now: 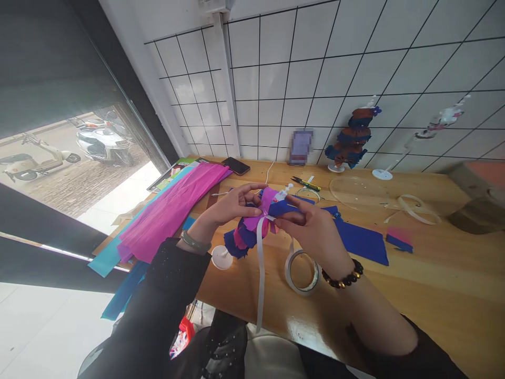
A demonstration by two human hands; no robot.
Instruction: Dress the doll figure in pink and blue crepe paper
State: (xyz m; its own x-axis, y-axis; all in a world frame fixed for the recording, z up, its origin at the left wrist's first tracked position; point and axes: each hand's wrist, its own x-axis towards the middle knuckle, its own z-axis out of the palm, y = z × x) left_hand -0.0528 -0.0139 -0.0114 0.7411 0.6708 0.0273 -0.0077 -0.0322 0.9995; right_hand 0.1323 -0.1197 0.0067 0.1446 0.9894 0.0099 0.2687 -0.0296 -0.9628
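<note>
A small figure wrapped in blue and pink crepe paper [246, 235] lies tilted above the table, its round white base [222, 258] at the lower left and a white knobbed tip at the upper right. My left hand [236, 204] is closed on its pink and blue paper, thumb near the middle. From that spot a narrow white ribbon [260, 273] hangs past the table edge. My right hand [311, 226] pinches at the ribbon's crossing, thumb and forefinger together against the blue paper. Just what lies between the fingertips is partly hidden.
A roll of white tape [289, 272] stands near my right wrist. Blue paper [363, 242] lies to the right, pink crepe sheets [169, 210] to the left. Behind are a yellow-black cutter [305, 183], a phone [236, 166], a brown-blue wrapped figure [351, 139] and a clear plastic disc [355, 192].
</note>
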